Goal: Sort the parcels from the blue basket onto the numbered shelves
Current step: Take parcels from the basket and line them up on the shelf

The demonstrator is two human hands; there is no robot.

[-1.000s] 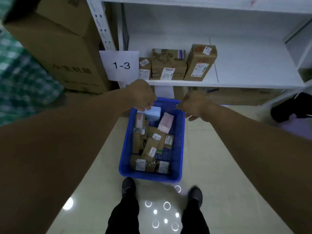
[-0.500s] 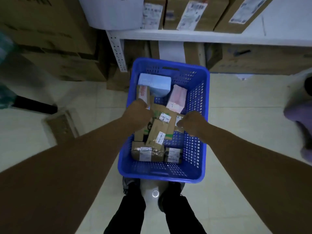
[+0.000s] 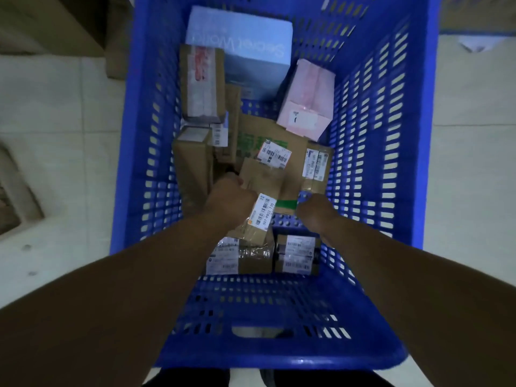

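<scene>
Blue basket (image 3: 413, 141), slatted plastic, standing on tiled floor (image 3: 55, 113) directly below the wearer; numbered shelves not in view. Contents: a loose heap of parcels, all inside the basket; light-blue box (image 3: 240, 48) against the far wall; pink box (image 3: 307, 99) tilted beside it; tall carton with red print (image 3: 202, 82) at far left; flat cardboard parcel (image 3: 259, 135) with green lettering across the middle; clear-taped parcel (image 3: 240, 256) and smaller labelled parcel (image 3: 297, 254) side by side at the near end.

Item in hand: slim brown carton (image 3: 261, 188), lying on top of the heap, white barcode label facing up; left hand (image 3: 227, 203) on its left edge, fingers curled round it. Right hand (image 3: 314, 215) just beside the carton's right flank, at a strip of green tape (image 3: 286, 203); only the back of it shows, so whether its fingers are apart or closed on anything cannot be told.

Step judged: lifting one parcel out to read its shelf code. Handling advice: raise the carton straight up, clear of the flat parcel beneath, so that neighbours are not dragged along; let the right hand steady the heap or support the carton's free end; keep the label upward and uncovered, since it presumably decides the shelf; avoid snagging corners on the basket's slats; the carton looks light and rigid, so a firm one-handed hold should serve.
</scene>
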